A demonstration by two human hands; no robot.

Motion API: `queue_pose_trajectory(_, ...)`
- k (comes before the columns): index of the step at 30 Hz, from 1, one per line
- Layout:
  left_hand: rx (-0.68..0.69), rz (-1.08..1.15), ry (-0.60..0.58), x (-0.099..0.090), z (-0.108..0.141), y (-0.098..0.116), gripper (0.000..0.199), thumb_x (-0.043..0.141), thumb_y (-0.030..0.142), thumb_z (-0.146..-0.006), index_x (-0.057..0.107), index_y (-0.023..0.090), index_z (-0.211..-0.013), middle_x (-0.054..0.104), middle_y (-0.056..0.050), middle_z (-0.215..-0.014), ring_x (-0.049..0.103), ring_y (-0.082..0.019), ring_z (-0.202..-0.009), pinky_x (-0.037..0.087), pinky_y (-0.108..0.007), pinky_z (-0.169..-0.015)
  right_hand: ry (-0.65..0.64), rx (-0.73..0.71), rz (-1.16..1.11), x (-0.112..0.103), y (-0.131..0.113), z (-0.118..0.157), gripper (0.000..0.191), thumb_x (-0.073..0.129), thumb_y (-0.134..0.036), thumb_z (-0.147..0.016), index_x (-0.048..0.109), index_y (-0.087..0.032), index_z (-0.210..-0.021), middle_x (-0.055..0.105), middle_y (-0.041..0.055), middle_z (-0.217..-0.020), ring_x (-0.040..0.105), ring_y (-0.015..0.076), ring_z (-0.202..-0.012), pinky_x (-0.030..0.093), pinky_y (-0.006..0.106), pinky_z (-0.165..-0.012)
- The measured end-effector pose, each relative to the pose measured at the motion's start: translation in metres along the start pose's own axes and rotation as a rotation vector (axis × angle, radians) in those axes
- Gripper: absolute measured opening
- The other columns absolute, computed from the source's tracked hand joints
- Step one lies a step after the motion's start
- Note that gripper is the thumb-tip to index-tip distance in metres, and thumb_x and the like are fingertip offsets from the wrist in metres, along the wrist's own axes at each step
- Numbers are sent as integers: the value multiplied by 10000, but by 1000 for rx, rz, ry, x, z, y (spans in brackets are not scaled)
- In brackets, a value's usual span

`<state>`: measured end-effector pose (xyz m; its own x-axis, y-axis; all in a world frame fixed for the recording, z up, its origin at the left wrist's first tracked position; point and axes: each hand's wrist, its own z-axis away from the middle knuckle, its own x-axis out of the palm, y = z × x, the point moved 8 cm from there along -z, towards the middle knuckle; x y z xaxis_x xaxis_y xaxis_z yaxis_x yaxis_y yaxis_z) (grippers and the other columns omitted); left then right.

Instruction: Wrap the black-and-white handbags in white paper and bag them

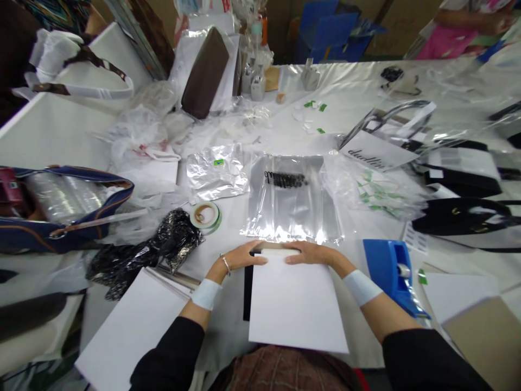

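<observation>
A stack of white sheets (297, 309) lies flat at the table's front edge, with a dark edge showing under its left side. My left hand (246, 255) grips the stack's far left corner, thumb on top. At the far right corner my right hand (307, 254) grips the same stack, its thumb also on top. Just beyond both hands lies a clear plastic bag (291, 212) with coiled black printing or cord on it; which one is hard to tell.
Around the hands are a tape roll (204, 216), crumpled black plastic (150, 250), a blue tape dispenser (386, 266) and a white paper stack (134, 326). A navy bag (65, 209) sits left, black handbags (464, 222) right. Another person's arm (468, 21) shows at the far right.
</observation>
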<state>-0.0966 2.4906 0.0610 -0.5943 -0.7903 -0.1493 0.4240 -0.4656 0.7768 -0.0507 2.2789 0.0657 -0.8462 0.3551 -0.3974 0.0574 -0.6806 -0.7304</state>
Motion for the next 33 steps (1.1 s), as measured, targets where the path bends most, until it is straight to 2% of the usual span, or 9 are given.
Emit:
queue_pose_trajectory(3, -8, 57, 29, 2, -1, -9, 974, 784, 565, -687, 412, 148, -1484, 436, -164, -1546, 466, -351, -1377, 360, -475, -1162, -52, -45, 20, -1, -2, -4, 737, 666, -690, -769, 591, -258, -1361, 634, 101, -1354, 614, 304, -1197, 491, 478, -1016)
queue_pose_trajectory(7, -22, 46, 20, 7, 0, -17, 1022, 769, 614, -678, 387, 148, -1503, 424, -157, -1556, 427, -355, -1405, 319, -463, -1191, -183, 79, 63, 5, 3, -7, 824, 507, -784, -815, 526, -236, -1430, 511, 116, -1486, 484, 320, -1346, 359, 476, -1150)
queue_pose_trajectory(11, -38, 2, 24, 21, 16, -25, 1027, 718, 658, -702, 372, 135, -1514, 406, -166, -1565, 414, -353, -1416, 307, -465, -1202, -155, 94, 103, 7, -5, -10, 752, 435, -778, -851, 603, -250, -1359, 563, 112, -1430, 509, 323, -1301, 363, 469, -1133)
queue_pose_trajectory(15, -38, 26, 135, 35, 39, -35, 977, 725, 638, -702, 414, 154, -1492, 435, -164, -1547, 439, -352, -1401, 313, -493, -1197, -109, 62, 122, 14, -11, -7, 623, 498, -715, -854, 688, -270, -1248, 645, 100, -1314, 532, 332, -1246, 370, 480, -1108)
queue_pose_trajectory(19, -15, -21, 180, 42, 44, -20, 937, 743, 603, -697, 447, 161, -1469, 492, -158, -1505, 487, -340, -1360, 353, -489, -1172, -56, 68, 125, 17, -11, -10, 565, 378, -603, -951, 647, -253, -1304, 617, 99, -1360, 510, 304, -1283, 335, 451, -1130)
queue_pose_trajectory(22, 38, -93, 158, 41, 33, 6, 915, 758, 589, -681, 478, 175, -1448, 521, -142, -1483, 500, -332, -1347, 358, -475, -1169, -51, 72, 126, 20, -11, -22, 468, 446, -488, -943, 692, -215, -1232, 662, 107, -1296, 583, 284, -1187, 408, 404, -1053)
queue_pose_trajectory(25, 50, -160, 101, 40, 20, 19, 915, 748, 589, -687, 477, 159, -1448, 511, -147, -1491, 482, -335, -1362, 341, -469, -1181, -70, 81, 119, 25, -9, -35, 282, 580, -315, -844, 767, -218, -1031, 754, 66, -1037, 660, 246, -965, 483, 342, -892)
queue_pose_trajectory(28, 48, -168, 56, 38, 13, 17, 903, 735, 592, -698, 478, 155, -1446, 508, -154, -1489, 493, -340, -1351, 357, -472, -1169, -84, 108, 100, 32, -4, -42, 224, 587, -195, -782, 777, -235, -894, 757, 20, -870, 664, 205, -841, 488, 291, -775)
queue_pose_trajectory(33, 52, -102, 8, 37, 12, 7, 858, 772, 545, -678, 512, 183, -1410, 557, -145, -1432, 553, -330, -1280, 423, -471, -1114, -53, 132, 83, 32, -1, -41, 201, 600, -155, -742, 773, -225, -815, 753, 34, -848, 661, 212, -818, 486, 302, -765)
